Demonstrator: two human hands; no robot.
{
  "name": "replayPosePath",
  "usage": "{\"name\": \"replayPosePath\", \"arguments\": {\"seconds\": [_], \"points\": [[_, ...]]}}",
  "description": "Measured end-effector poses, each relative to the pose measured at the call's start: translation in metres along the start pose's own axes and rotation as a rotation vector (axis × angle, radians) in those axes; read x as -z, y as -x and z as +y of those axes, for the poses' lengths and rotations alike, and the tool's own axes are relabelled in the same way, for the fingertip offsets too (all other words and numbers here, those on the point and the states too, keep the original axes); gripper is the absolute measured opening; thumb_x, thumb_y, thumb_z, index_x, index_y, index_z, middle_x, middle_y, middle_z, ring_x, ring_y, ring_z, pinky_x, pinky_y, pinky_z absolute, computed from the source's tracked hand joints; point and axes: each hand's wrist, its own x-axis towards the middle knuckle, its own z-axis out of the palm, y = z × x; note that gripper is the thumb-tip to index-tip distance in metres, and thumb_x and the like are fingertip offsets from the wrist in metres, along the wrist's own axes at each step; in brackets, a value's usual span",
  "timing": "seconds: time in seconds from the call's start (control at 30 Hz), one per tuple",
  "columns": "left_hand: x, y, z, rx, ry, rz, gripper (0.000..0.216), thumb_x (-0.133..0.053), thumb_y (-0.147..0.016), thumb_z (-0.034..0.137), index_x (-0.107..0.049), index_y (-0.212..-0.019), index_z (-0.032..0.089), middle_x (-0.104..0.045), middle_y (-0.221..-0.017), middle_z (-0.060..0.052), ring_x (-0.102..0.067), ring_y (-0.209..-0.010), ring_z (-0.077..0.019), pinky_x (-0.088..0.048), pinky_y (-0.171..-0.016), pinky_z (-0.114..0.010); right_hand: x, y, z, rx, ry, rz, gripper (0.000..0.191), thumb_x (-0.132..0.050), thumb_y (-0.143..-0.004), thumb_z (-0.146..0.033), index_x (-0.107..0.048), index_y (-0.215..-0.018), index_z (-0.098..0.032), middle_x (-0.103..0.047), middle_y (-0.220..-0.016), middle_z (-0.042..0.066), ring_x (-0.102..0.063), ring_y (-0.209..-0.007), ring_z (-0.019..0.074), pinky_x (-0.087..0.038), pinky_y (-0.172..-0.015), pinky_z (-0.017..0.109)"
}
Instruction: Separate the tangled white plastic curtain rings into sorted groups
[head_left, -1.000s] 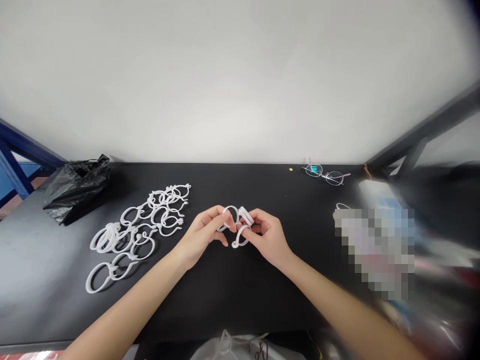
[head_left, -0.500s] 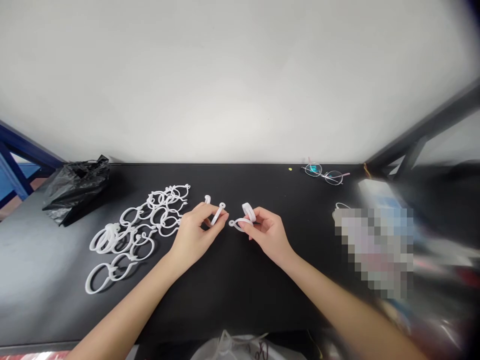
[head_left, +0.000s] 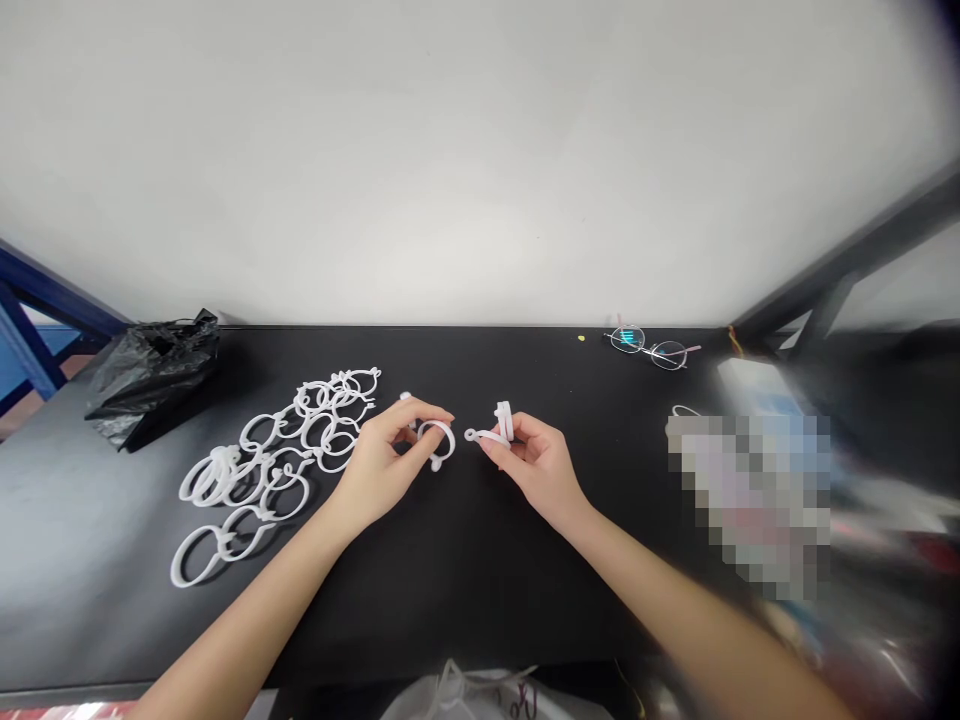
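Observation:
My left hand (head_left: pixel 382 455) pinches a white plastic ring clip (head_left: pixel 436 440) by its loop, above the black table (head_left: pixel 465 580). A short gap to its right, my right hand (head_left: pixel 534 462) is closed on a second white ring clip (head_left: pixel 493 428), whose knobbed end points left. The two clips are apart and do not touch. A pile of several joined white ring clips (head_left: pixel 285 450) lies on the table just left of my left hand.
A crumpled black plastic bag (head_left: pixel 154 375) sits at the far left. A pair of glasses (head_left: pixel 651 348) lies by the back wall at the right. A blurred-out area covers things at the right edge. A clear plastic bag (head_left: pixel 487 695) shows at the near edge.
One second ago both hands held the clips together at the centre. They have since pulled apart, and my left hand has turned its clip so the loop faces the camera.

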Motion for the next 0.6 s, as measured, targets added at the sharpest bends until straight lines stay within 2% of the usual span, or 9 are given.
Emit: {"name": "replayPosePath", "arguments": {"seconds": [0.07,0.17,0.27,0.4,0.47,0.6], "points": [[0.0,0.0,-0.001,0.105,0.137,-0.047,0.014,-0.063,-0.086,0.03,-0.064,-0.097,0.021,-0.065,-0.09,-0.003,-0.06,-0.07,-0.0144,-0.05,-0.054,-0.023,0.0,0.0,0.0,0.007,0.015,0.0,0.028,-0.076,-0.076,-0.04,-0.06,-0.071,-0.017,-0.057,-0.072,0.001,-0.052,-0.066,0.0138,-0.046,-0.059,0.025],[-0.001,0.0,0.001,0.183,0.272,-0.096,0.02,-0.068,-0.083,0.032,-0.056,-0.096,0.02,-0.061,-0.091,-0.002,-0.063,-0.072,-0.0145,-0.048,-0.044,-0.018,0.001,0.0,0.001,0.003,0.025,-0.001,0.027,-0.076,-0.076,-0.039,-0.061,-0.071,-0.017,-0.058,-0.073,0.001,-0.053,-0.066,0.0142,-0.046,-0.06,0.026],[-0.002,0.001,0.006,0.234,0.329,-0.146,0.027,-0.069,-0.083,0.032,-0.055,-0.103,0.021,-0.061,-0.111,-0.006,-0.066,-0.078,-0.0156,-0.05,-0.042,-0.017,0.0,-0.001,0.0,-0.004,0.032,0.02,0.027,-0.076,-0.075,-0.04,-0.063,-0.071,-0.017,-0.059,-0.072,0.001,-0.053,-0.065,0.0145,-0.046,-0.06,0.027],[-0.007,0.005,0.014,0.285,0.487,-0.236,0.043,-0.065,-0.086,0.033,-0.048,-0.125,0.026,-0.05,-0.139,-0.012,-0.067,-0.1,-0.0238,-0.058,-0.049,-0.021,0.0,0.0,0.0,-0.017,0.031,-0.003,0.026,-0.075,-0.077,-0.04,-0.064,-0.071,-0.018,-0.057,-0.069,0.0,-0.051,-0.062,0.0136,-0.045,-0.059,0.027],[-0.013,0.007,0.016,0.306,0.569,-0.253,0.047,-0.062,-0.088,0.034,-0.047,-0.131,0.027,-0.046,-0.145,-0.013,-0.062,-0.111,-0.0273,-0.062,-0.055,-0.024,0.0,0.0,-0.001,-0.01,0.04,-0.025,0.024,-0.075,-0.078,-0.039,-0.064,-0.072,-0.018,-0.057,-0.069,0.0,-0.052,-0.062,0.0137,-0.046,-0.06,0.028],[-0.021,0.012,0.019,0.289,0.649,-0.2,0.043,-0.06,-0.089,0.032,-0.05,-0.131,0.027,-0.044,-0.148,-0.012,-0.057,-0.116,-0.0273,-0.063,-0.063,-0.027,0.0,0.002,-0.001,0.054,0.07,-0.023,0.019,-0.073,-0.08,-0.038,-0.068,-0.079,-0.019,-0.06,-0.078,0.002,-0.057,-0.071,0.0161,-0.047,-0.061,0.027]]}}
